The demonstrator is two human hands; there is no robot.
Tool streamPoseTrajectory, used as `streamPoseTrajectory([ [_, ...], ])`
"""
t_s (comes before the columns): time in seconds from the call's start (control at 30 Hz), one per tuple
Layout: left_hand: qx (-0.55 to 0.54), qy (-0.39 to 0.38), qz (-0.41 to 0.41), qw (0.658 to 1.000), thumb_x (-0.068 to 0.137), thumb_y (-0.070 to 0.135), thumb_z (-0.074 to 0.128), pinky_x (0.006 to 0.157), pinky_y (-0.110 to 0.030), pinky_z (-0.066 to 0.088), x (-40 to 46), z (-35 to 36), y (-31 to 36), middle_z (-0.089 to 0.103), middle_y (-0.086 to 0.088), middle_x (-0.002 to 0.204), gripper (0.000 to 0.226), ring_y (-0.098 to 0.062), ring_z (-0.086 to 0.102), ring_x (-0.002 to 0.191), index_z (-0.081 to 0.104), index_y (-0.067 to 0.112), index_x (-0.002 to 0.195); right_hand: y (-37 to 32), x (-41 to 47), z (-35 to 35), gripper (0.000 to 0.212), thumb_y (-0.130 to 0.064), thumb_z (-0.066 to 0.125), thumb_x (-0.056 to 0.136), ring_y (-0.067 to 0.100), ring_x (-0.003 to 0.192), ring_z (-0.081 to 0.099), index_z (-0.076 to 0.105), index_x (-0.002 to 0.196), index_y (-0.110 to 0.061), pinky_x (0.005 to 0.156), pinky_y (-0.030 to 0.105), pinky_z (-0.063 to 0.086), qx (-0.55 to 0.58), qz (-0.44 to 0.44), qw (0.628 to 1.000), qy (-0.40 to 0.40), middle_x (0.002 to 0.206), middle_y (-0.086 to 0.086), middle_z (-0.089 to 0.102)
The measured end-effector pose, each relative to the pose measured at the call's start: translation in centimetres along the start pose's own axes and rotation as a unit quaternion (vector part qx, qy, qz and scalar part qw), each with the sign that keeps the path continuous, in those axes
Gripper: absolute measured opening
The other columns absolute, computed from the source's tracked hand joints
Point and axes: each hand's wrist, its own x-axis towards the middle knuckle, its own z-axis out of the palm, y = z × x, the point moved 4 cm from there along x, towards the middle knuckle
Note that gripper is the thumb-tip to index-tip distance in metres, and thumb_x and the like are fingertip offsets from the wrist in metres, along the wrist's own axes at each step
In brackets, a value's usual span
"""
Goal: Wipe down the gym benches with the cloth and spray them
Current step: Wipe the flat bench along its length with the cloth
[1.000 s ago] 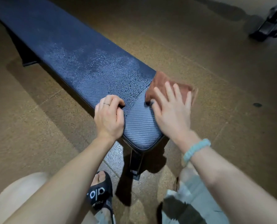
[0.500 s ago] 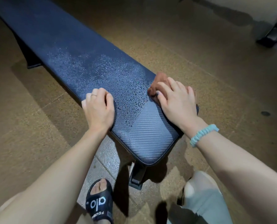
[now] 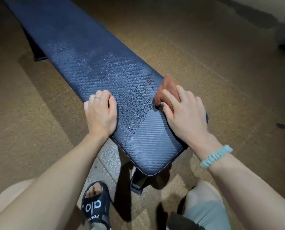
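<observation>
A long dark blue gym bench (image 3: 92, 52) is seen running from the near end at 6 o'clock up toward 11 o'clock. A brown cloth (image 3: 167, 87) is pressed onto the bench's right edge, at about 3 o'clock from the middle of the picture. It is held down by the right hand (image 3: 185, 113), with the fingers bent over it and the thumb against its near side. The left hand (image 3: 101, 112) is rested on the bench's left edge at about 9 o'clock, with the fingers curled under; nothing is held in it.

Many spray drops (image 3: 135, 97) are seen on the bench between the two hands and farther up. The near end looks dry and already wiped.

The wiping step is judged to be partly done. To do it well, the cloth should be kept flat and pushed across from the right edge to the left, so no wet strip is missed. The bench should be kept steady by the left hand. The wet patch farther up, toward 11 o'clock, should be wiped next. No spray bottle is seen.
</observation>
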Motion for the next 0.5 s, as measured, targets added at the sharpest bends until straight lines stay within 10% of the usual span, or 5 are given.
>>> streamPoseTrajectory([
  [0.5, -0.022, 0.023, 0.008, 0.999, 0.101, 0.030, 0.039, 0.082, -0.045, 0.035, -0.2, 0.4, -0.4, 0.059, -0.005, 0.093, 0.023, -0.030, 0.051, 0.089, 0.050, 0.018, 0.085, -6.4, 13.2, 2.4, 0.045, -0.054, 0.026, 0.105, 0.037, 0.116, 0.056, 0.039, 0.148, -0.047, 0.098, 0.049, 0.040, 0.046, 0.065, 0.996, -0.042, 0.132, 0.012, 0.055],
])
